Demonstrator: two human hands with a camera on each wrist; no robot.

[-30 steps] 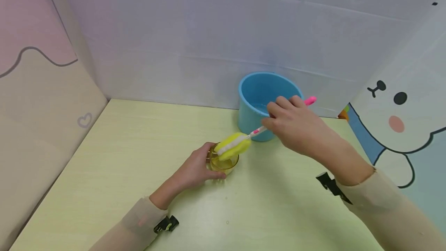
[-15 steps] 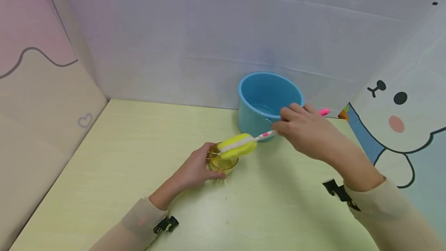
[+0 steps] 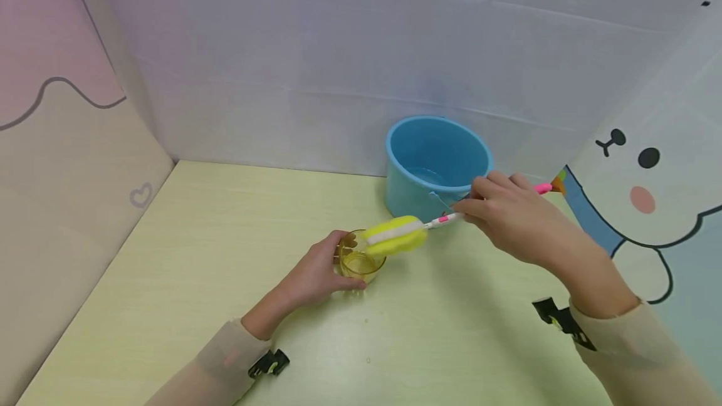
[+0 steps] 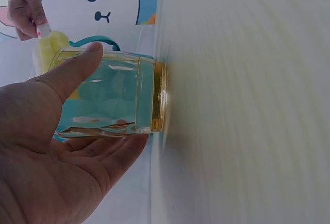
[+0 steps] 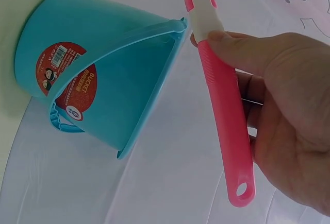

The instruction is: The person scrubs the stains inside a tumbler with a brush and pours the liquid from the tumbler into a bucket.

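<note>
My left hand point(image 3: 318, 271) grips an amber-tinted clear glass cup point(image 4: 111, 95) that stands upright on the table, thumb on one side and fingers on the other. In my right hand point(image 3: 507, 221) is a sponge cup brush point(image 3: 396, 235) with a yellow and white head. Its pink handle point(image 5: 227, 121) shows between thumb and fingers in the right wrist view. The brush lies tilted, its head overlapping the cup's rim in the head view. Some of the left fingers are hidden behind the glass.
Behind the cup, against the back wall, stands a blue bucket point(image 3: 406, 183) with a red label point(image 5: 67, 77) and a handle point(image 5: 111, 44). Small drops point(image 3: 368, 360) dot the pale table point(image 3: 225, 218). Printed side walls point(image 3: 637, 218) flank the table.
My right hand has moved right and slightly down, drawing the brush head out of the cup toward the right. The left hand and the cup have stayed in place.
</note>
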